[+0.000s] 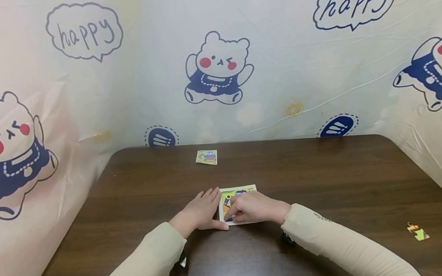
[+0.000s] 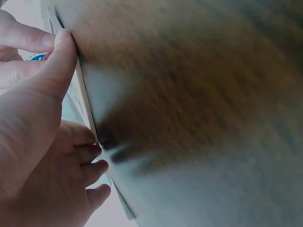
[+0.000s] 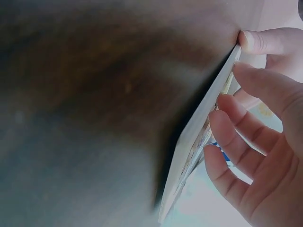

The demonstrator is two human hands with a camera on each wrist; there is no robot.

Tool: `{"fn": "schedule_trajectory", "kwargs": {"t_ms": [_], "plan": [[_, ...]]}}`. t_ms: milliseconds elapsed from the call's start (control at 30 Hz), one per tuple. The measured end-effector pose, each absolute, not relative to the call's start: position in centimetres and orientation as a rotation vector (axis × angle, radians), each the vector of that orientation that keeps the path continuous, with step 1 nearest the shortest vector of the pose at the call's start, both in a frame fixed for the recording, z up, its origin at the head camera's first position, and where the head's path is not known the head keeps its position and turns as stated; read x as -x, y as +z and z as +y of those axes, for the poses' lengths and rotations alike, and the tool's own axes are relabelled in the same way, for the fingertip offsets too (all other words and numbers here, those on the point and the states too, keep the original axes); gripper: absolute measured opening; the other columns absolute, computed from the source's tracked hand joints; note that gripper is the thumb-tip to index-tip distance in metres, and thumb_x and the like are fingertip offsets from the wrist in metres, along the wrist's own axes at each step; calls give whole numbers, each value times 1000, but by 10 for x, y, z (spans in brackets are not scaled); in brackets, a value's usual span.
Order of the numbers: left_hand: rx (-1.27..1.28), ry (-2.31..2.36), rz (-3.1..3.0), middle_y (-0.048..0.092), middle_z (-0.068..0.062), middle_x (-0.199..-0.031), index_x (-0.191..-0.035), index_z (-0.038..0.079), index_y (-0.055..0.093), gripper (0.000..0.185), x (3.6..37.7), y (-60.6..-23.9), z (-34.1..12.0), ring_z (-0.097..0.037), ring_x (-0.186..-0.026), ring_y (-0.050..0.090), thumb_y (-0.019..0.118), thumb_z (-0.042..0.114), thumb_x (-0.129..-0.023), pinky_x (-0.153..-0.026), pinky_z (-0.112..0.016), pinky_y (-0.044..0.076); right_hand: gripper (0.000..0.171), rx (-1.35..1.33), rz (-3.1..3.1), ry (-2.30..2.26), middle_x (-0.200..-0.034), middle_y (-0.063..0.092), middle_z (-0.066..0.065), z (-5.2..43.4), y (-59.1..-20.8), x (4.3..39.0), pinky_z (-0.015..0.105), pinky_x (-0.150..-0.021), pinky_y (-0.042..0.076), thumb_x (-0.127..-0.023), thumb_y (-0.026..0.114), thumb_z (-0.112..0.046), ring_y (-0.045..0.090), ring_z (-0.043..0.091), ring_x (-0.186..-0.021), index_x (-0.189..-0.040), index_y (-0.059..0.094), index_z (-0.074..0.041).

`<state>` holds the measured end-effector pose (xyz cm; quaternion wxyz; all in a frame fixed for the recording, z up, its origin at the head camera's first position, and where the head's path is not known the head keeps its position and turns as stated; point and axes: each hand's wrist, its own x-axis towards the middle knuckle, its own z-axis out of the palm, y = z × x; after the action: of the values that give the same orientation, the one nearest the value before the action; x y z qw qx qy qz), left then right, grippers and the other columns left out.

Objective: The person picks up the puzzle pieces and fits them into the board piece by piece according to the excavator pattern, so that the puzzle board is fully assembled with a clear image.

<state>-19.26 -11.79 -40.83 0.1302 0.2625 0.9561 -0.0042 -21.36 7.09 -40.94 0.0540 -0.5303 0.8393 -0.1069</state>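
Note:
A small picture puzzle in a white frame [image 1: 238, 188] lies flat on the table between the two hands. My left hand [image 1: 202, 211] rests along its left side, fingers stretched away from me and the thumb at the near left corner. Over the picture, my right hand [image 1: 255, 206] presses a fingertip near the lower left corner, and the palm hides much of the right half. In the right wrist view the puzzle's pale edge [image 3: 195, 125] shows, with several loosely bent fingers [image 3: 236, 142] above the picture. Neither hand grips anything.
A small picture card [image 1: 207, 157] lies beyond the puzzle, near the back edge of the dark wooden table [image 1: 313, 172]. Far to the right is a loose puzzle piece or joined pieces [image 1: 418, 231]. A printed cloth [image 1: 285, 55] hangs around the back and sides.

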Motion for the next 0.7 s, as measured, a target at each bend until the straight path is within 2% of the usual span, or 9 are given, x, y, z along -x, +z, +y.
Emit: {"fn": "schedule_trajectory", "kwargs": {"t_ms": [267,533,700], "plan": [[-756,-22,2773,23,-17,-148,-142,-4,28,97,191,-407,-117,-30,-134,23,58,63,-78,-107,-43,20,15,1501,2561,-440,-84,60,-9,81,-406,211,17,-63,43,-83,67,-13,50,3,-73,-97,72,-14],[-719,-3,2764,22,-16,-148,-142,-3,27,97,191,-406,-117,-30,-135,21,58,62,-78,-108,-43,19,20,1320,2597,-579,-85,59,-7,121,-398,207,21,-57,43,-84,68,-15,50,9,-67,-104,70,-12],[-713,8,2763,22,-16,-148,-142,-3,27,96,190,-406,-116,-30,-135,21,59,61,-78,-108,-43,18,24,1208,2608,-642,-90,60,-5,155,-394,200,28,-67,50,-84,68,-15,53,9,-74,-107,69,-9]]}}
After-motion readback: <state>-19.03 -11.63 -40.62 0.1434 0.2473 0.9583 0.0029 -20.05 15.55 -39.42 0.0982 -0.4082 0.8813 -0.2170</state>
